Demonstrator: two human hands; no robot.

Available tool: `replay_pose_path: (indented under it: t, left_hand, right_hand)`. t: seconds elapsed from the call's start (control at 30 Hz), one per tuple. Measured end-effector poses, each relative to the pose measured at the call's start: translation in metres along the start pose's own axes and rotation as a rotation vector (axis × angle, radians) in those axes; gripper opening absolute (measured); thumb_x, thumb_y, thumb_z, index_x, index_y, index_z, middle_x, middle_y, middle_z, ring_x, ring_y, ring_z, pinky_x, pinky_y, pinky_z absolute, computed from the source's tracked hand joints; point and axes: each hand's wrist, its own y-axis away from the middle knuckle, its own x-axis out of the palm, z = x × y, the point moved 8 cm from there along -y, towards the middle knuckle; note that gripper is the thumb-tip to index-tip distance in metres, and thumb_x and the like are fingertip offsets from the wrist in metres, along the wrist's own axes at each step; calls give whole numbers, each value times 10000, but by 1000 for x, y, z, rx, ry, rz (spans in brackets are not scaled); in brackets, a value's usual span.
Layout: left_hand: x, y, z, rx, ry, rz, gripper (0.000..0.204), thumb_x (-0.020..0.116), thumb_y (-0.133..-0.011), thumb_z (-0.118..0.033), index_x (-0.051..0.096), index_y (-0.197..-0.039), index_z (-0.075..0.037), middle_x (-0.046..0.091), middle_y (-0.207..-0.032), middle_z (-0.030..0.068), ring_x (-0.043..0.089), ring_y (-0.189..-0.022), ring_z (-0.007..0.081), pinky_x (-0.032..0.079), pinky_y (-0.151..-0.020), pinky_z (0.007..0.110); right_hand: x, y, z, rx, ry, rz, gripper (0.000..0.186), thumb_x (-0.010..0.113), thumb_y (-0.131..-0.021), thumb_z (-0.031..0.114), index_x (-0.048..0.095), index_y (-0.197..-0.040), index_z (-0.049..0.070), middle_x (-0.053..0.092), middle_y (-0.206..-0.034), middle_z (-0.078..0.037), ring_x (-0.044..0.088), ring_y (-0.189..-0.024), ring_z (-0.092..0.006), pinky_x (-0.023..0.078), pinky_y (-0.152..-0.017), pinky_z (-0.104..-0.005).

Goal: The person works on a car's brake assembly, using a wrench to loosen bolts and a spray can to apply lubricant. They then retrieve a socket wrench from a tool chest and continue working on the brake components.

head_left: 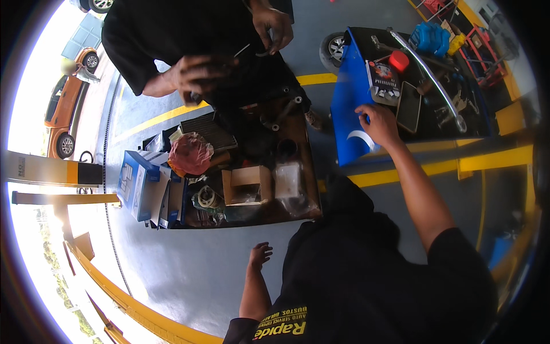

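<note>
My left hand (260,255) hangs low beside my body, fingers loosely bent and apart, holding nothing. My right hand (377,124) is at the near-left side of a blue tool cart (350,92), fingers slightly curled and apart, with nothing seen in them. Closest to it on the cart top are a dark printed box (382,77) and a flat dark rectangular tray (409,108). A red round cap (399,61) sits by the box. A long shiny metal bar (429,74) lies across the cart, with several hand tools beyond it.
Opposite me a co-worker's hands (197,74) hold a thin metal piece (242,50). Between us stands a parts cart (312,172) with an open cardboard box (247,186), a pleated filter (207,129) and blue boxes (137,186). Yellow lift arms (137,312) curve at lower left.
</note>
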Motion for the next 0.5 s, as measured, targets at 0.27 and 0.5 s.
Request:
replay_pose_path:
  t: [0.27, 0.5]
  left_hand:
    - [-1, 1, 26, -42, 65, 5, 355, 564, -978, -235, 575, -1307, -103, 704, -1092, 80, 666, -925, 213, 510, -788, 375]
    - [-6, -10, 34, -7, 86, 25, 362, 569, -972, -242, 572, -1308, -108, 706, -1089, 75, 666, -924, 210, 506, -790, 374]
  right_hand:
    - [-3, 1, 5, 6, 50, -4, 141, 658, -842, 100, 677, -981, 116, 717, -937, -93, 687, -852, -309, 539, -767, -410]
    - [-2, 2, 8, -25, 38, -36, 141, 668, -831, 112, 676, -971, 120, 716, -917, -84, 688, -827, -298, 538, -749, -411]
